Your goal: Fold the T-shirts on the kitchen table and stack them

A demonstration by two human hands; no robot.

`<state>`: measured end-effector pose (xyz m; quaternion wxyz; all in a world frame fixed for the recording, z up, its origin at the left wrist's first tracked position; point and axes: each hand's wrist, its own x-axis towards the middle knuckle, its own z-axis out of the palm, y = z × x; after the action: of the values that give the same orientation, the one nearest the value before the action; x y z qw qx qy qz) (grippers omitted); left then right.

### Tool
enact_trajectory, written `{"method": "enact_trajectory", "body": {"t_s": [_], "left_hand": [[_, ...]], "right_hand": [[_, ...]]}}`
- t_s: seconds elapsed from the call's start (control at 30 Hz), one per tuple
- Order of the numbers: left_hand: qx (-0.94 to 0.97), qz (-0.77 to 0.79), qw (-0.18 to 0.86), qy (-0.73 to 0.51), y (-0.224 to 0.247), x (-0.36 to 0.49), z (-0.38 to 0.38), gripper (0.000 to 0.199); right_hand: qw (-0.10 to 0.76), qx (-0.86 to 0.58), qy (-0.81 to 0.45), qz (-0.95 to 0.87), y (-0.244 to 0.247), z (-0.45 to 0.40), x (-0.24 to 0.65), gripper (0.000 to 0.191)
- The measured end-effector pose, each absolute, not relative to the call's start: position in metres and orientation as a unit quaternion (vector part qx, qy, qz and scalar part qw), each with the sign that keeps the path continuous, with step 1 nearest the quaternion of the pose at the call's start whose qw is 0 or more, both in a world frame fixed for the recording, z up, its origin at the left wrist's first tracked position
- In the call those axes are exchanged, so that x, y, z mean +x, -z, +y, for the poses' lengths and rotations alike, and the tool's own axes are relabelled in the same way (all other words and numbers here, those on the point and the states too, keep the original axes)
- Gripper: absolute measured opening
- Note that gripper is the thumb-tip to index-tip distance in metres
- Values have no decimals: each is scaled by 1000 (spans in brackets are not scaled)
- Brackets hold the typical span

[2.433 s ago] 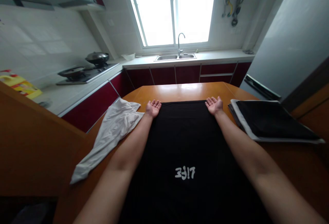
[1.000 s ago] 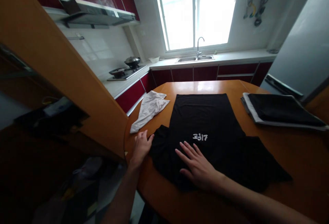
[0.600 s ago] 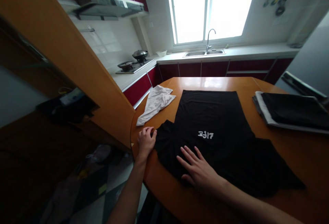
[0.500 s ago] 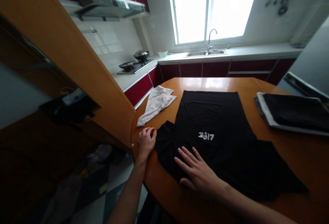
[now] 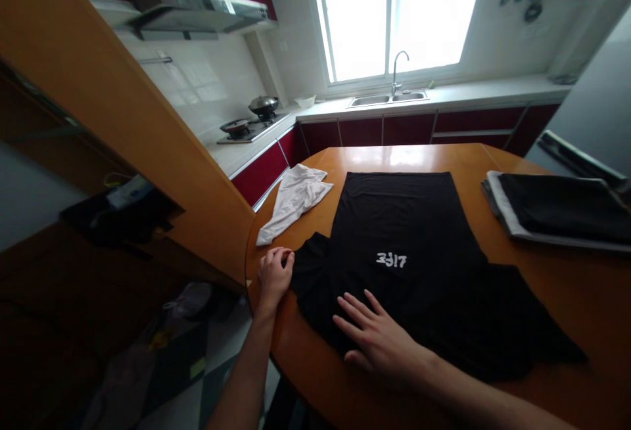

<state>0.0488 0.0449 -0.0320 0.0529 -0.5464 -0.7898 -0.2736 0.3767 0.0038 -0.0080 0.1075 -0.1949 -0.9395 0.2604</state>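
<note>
Largest is the table (image 5: 397,156), an orange-brown wooden top with rounded corners that runs under both hands and well beyond them. Far ahead of the hands is the window (image 5: 434,12), bright white. Below it, past the table's far edge, the pale counter (image 5: 493,92) stretches across, over dark red cabinets (image 5: 359,133).

The black shirt (image 5: 404,219) lies spread on the table, its straight hem farthest from the hands, its body ahead of and under the right hand. One sleeve reaches out to the left hand; the other points away to the right of the right hand. Above and to the left of the left hand hangs the hood (image 5: 192,19), with the stove (image 5: 256,129) under it and two pans (image 5: 264,105) there. Well to the right of the right hand, a stack (image 5: 562,206) of black, white and grey fabric lies flat. Just beyond the left hand is a crumpled white cloth (image 5: 296,198).

The right hand (image 5: 378,338) rests palm down, fingers spread, holding nothing. The left hand (image 5: 275,277) is curled at the sleeve's end; whether it pinches the fabric I cannot tell. Smallest, a white print (image 5: 391,260) sits just ahead of the right hand's fingertips, upside down.
</note>
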Motion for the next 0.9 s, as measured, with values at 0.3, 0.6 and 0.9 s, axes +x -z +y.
{"method": "enact_trajectory", "body": {"t_s": [0.3,0.6,0.9], "left_hand": [[-515,-820,91,233,29,58,41,28],[-515,-837,76,171,26,61,38,23],[-542,-763,-42,350,28,58,41,16]], "right_hand": [[165,-257,-237,-922,-2,10,380,51],[232,-285,-230,-901,-3,12,380,43],[294,-291,-239,-879,-7,19,383,36]]}}
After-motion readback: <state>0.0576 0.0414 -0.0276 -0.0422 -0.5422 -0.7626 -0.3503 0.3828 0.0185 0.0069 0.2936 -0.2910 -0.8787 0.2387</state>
